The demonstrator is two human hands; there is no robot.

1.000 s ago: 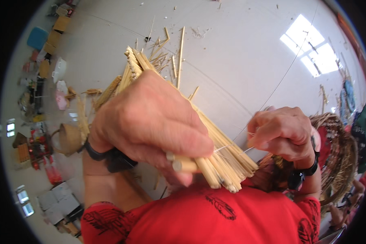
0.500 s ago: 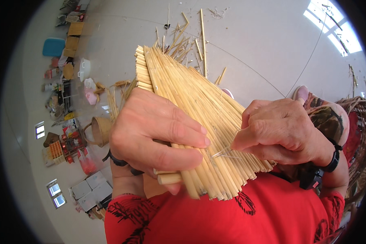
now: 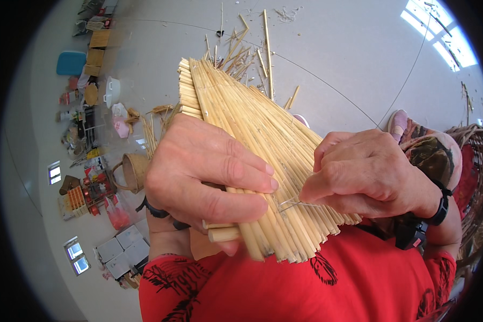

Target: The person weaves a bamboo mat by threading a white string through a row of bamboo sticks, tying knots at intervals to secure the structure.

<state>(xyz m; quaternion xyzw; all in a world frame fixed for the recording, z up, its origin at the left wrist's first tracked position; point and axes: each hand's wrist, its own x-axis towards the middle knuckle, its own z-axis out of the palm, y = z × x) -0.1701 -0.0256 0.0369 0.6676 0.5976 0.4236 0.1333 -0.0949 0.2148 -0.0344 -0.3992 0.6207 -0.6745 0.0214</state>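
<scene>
A fan-shaped panel of straw-coloured stalks (image 3: 252,129), laid side by side, lies across my lap. My left hand (image 3: 206,172) is closed around its left part, the fingers lying over the stalks and the thumb partly showing beneath. Two cut stalk ends (image 3: 224,234) stick out below that hand. Over the panel's right part, my right hand (image 3: 365,172) is closed in a pinch. From its fingertips a thin pale thread (image 3: 306,204) runs across the stalks toward my left fingers. Whether a needle is also in the pinch is hidden.
Loose stalks and broken pieces (image 3: 241,59) lie on the grey floor beyond the panel. A woven basket (image 3: 131,172) stands at the left, near a white tub (image 3: 111,91) and a blue tray (image 3: 71,63). At the right is a large wicker basket (image 3: 469,161).
My right hand has shifted slightly left, close over the stalks, with the thread still at its fingertips. My left hand keeps its grip in the same place.
</scene>
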